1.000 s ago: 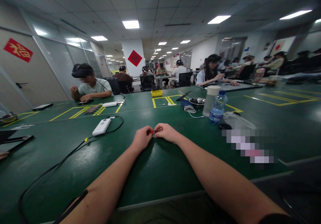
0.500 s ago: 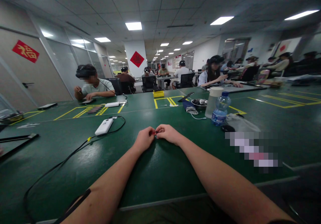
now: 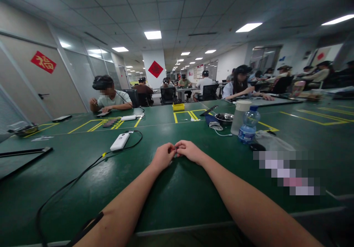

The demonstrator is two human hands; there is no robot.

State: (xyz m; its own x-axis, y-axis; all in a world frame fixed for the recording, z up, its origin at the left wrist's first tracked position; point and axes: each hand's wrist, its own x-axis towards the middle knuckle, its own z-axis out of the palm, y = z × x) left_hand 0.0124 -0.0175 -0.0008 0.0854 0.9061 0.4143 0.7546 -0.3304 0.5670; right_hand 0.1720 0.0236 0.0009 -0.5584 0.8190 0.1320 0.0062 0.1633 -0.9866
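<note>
My left hand (image 3: 163, 155) and my right hand (image 3: 189, 151) rest on the green table (image 3: 177, 199), stretched out in front of me. Their fingertips meet, curled and pinched together over something tiny that I can hardly make out. Both forearms lie on the table. A black band crosses my left arm near the elbow. A white power bank (image 3: 120, 141) lies to the left of my hands, with a black cable (image 3: 83, 171) running from it toward me.
A water bottle (image 3: 248, 126), a pale jug (image 3: 239, 116) and a metal bowl (image 3: 224, 118) stand to the right. A yellow box (image 3: 178, 107) sits farther back. A person (image 3: 109, 97) works at the far left; several others sit behind. The table edge runs below my elbows.
The view has shifted, so everything sits slightly right and lower. My hands stay together, fingertips now closed more tightly; the small red bit seen between them earlier is hidden.
</note>
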